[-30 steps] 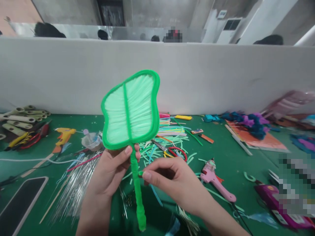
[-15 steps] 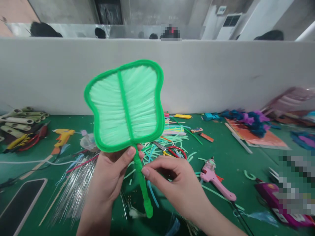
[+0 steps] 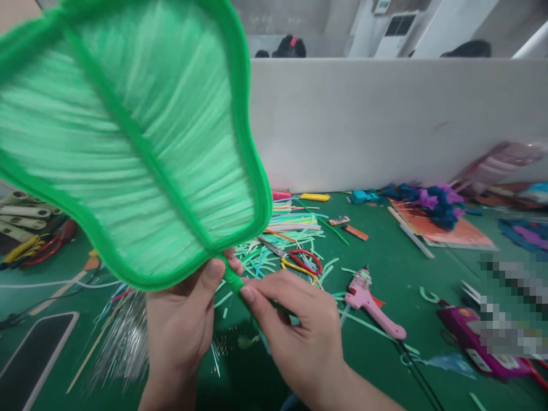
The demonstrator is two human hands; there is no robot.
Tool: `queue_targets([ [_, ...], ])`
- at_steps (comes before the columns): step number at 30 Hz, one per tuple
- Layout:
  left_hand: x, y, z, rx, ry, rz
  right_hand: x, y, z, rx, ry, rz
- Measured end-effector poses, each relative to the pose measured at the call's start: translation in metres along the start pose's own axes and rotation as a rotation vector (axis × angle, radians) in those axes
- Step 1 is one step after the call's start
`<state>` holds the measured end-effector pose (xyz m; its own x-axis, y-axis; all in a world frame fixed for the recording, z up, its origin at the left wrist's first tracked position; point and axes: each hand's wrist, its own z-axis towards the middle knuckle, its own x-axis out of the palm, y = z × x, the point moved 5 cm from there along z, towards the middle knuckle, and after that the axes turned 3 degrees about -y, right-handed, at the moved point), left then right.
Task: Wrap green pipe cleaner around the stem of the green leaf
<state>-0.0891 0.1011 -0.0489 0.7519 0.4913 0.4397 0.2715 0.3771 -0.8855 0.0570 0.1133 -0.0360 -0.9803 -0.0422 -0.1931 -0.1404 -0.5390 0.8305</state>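
Note:
A large green leaf-shaped craft piece (image 3: 128,137), with a fuzzy green rim, a middle rib and pale green threads, fills the upper left, close to the camera. My left hand (image 3: 184,319) is closed on the top of its green stem (image 3: 233,281), thumb up against the leaf's base. My right hand (image 3: 295,331) pinches the stem just below, covering the rest of it.
On the green table lie red-and-yellow scissors (image 3: 297,262), a pink glue gun (image 3: 372,305), a pile of coloured strips (image 3: 295,222), silver wires (image 3: 124,342), a dark phone (image 3: 34,354), and purple-blue fluff (image 3: 428,200). A white partition (image 3: 385,120) stands behind.
The leaf has come up and much closer to the camera, tilting left and now covering the upper left. My right hand has slid up the stem to just under my left thumb.

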Motion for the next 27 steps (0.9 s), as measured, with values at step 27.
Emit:
queue_targets([
  [27,0.003,0.009,0.002,0.035,-0.055,-0.059,-0.014,-0.005,0.011,0.061,0.223,0.0],
])
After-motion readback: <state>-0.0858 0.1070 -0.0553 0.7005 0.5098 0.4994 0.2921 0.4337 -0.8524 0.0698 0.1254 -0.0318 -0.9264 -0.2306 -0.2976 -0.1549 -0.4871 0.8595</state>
